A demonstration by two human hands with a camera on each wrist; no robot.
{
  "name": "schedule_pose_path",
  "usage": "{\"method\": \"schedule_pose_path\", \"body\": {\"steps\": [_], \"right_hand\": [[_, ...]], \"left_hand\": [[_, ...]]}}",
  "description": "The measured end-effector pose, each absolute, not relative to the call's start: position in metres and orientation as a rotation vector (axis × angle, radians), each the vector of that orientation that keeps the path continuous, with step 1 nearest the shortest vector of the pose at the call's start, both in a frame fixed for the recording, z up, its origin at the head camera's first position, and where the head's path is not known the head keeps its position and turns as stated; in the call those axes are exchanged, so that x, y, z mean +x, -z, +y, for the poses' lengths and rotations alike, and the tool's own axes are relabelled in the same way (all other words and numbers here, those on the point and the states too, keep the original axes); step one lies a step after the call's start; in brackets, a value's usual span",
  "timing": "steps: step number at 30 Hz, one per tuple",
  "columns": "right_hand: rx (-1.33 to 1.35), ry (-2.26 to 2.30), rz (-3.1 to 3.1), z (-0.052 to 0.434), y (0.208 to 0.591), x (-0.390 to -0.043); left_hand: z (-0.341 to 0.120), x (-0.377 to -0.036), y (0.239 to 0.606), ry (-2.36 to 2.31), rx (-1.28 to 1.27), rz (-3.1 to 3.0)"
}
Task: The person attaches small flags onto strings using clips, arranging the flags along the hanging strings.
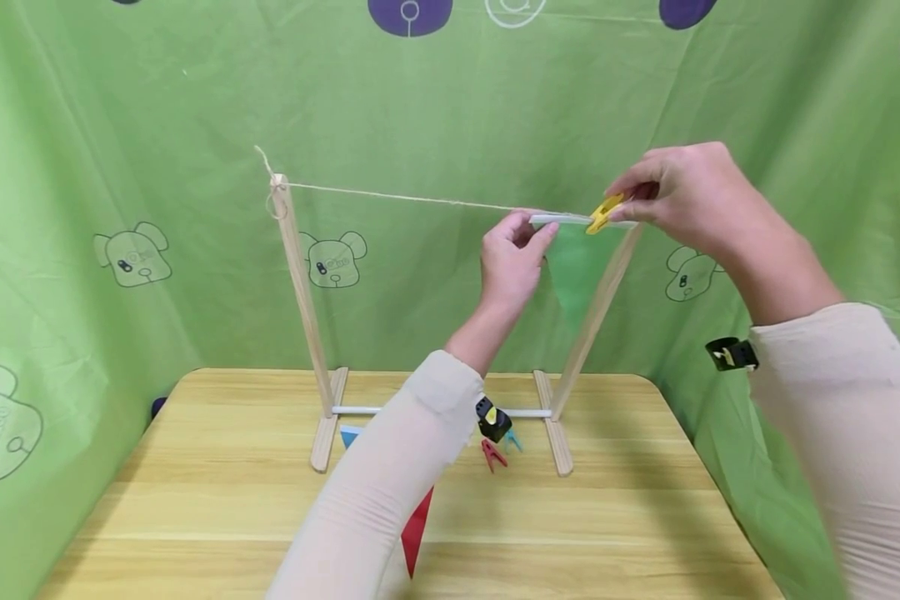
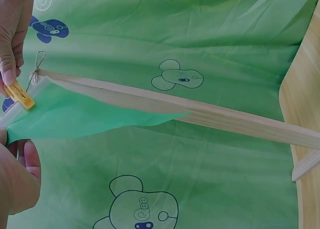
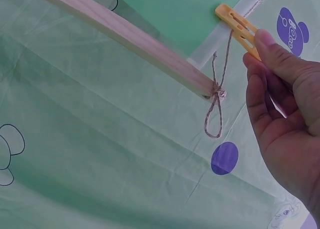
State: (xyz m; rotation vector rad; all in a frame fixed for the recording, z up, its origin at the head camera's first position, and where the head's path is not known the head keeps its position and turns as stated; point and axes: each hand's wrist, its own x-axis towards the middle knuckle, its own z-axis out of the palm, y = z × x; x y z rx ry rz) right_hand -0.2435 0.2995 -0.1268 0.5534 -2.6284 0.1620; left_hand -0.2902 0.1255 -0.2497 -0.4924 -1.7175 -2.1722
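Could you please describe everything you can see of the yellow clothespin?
The yellow clothespin looks like plastic, with long slots along its flat arm. It sits tilted at the string, over the white top hem of the green pennant, near the right wooden post. The right hand pinches its tail end; the left hand holds the hem beside it.

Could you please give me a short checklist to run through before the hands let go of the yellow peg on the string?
1. Right hand pinches the yellow peg: ok.
2. Left hand holds the green flag by its white top edge: ok.
3. Peg sits over the flag's top edge: ok.
4. Peg's jaws also catch the string: cannot tell.
5. String tied to the right post: ok.
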Motion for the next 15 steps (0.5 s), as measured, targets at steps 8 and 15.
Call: {"method": "schedule_pose_path", "body": {"steps": [8,15], "right_hand": [[0.618,-0.082,-2.603,0.2998,0.1274,-0.2447],[0.610,-0.044,-2.658,0.3023,0.1256,-0.2464]], "left_hand": [[0.1270,-0.2924,0.2506,2.166,-0.494,-1.701],[0.1262,-0.2934,0.2523,2.160,-0.485,-1.713]]}}
